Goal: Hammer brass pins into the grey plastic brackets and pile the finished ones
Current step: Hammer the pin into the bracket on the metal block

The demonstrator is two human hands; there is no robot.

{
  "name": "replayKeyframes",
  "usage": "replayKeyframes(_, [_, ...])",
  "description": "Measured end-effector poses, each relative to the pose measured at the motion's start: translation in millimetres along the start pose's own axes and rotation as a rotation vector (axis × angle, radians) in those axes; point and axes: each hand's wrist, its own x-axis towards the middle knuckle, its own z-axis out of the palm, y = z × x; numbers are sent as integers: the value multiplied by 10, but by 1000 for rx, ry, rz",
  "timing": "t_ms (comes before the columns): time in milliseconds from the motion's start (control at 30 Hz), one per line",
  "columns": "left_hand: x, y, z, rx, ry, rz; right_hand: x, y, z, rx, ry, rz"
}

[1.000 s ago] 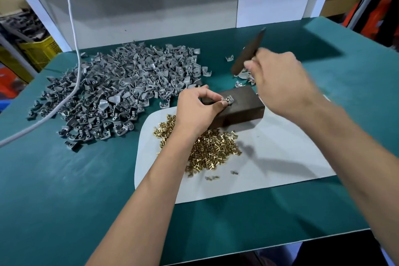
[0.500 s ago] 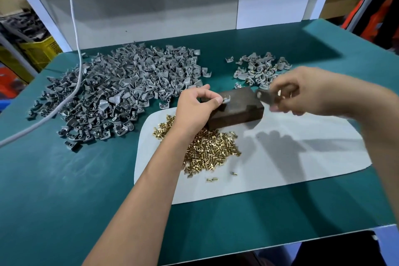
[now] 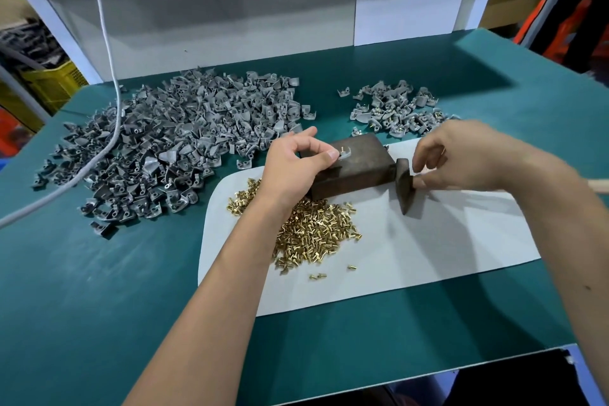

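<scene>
My left hand (image 3: 296,163) pinches bracket (image 3: 344,154) on steel block (image 3: 356,166); right hand (image 3: 461,158) fingers loosely curled at hammer (image 3: 404,184) neck; lift bracket clear, toss onto finished pile (image 3: 395,109).

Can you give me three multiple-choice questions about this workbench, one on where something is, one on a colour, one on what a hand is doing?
1. Where does the heap of brass pins lie?
A. on the white sheet
B. on the bare green mat
C. on the dark block

2. What colour is the bench mat?
A. red
B. teal green
C. yellow

3. What is the left hand doing?
A. lying flat on the mat
B. pinching a grey bracket on the dark block
C. lifting the hammer

Answers: 1 A, the pins sit on the white sheet in front of the block. 2 B, the surface around the sheet is teal green. 3 B, thumb and fingers close on the bracket on top of the block.
</scene>
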Motion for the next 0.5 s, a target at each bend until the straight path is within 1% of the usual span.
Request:
replayKeyframes(67, [2, -5, -3, 9, 2, 3, 41, -112, -10, 15, 100, -11])
replayKeyframes(133, [1, -2, 0, 22, 4, 8, 80, -277, 31, 90, 229, -104])
replayKeyframes(167, [4, -1, 6, 22, 4, 18, 88, -371, 65, 130, 262, -170])
replayKeyframes(233, [6, -1, 13, 1, 0, 38, 110, -533, 147, 142, 263, -290])
replayKeyframes(300, [5, 5, 8, -12, 1, 51, 158, -626, 220, 108, 276, -363])
replayKeyframes(433, [18, 4, -5, -1, -11, 72, 232, -642, 286, 101, 363, -433])
replayKeyframes(500, [36, 2, -26, 24, 48, 89, 251, -598, 301, 117, 395, -418])
